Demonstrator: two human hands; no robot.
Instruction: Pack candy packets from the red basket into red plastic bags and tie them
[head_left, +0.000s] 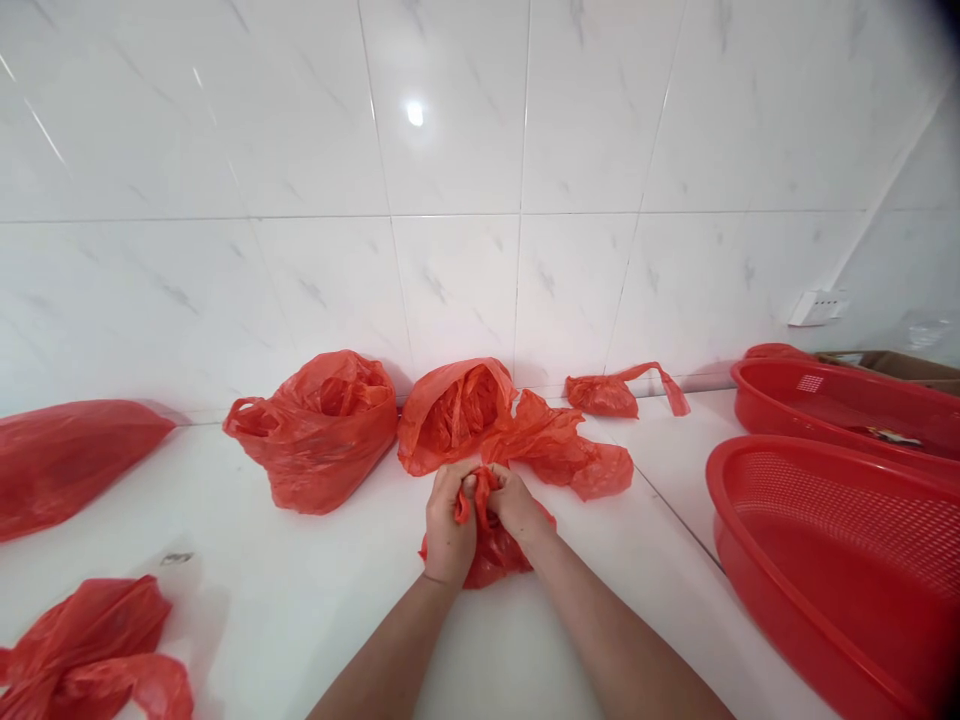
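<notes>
A small red plastic bag rests on the white table in front of me, bunched at its top. My left hand is closed on the gathered top from the left, with a loop of plastic by the thumb. From the right, my right hand pinches the same gathered plastic. The two hands are close together above the bag. What the bag holds cannot be made out. Just behind my hands lie an open red bag stuffed with crumpled red plastic and a loose, crumpled red bag.
A fuller red bag stands left of centre by the tiled wall. More red bags lie at the far left and front left. A small knotted bag sits back right. Two red plastic baskets occupy the right side.
</notes>
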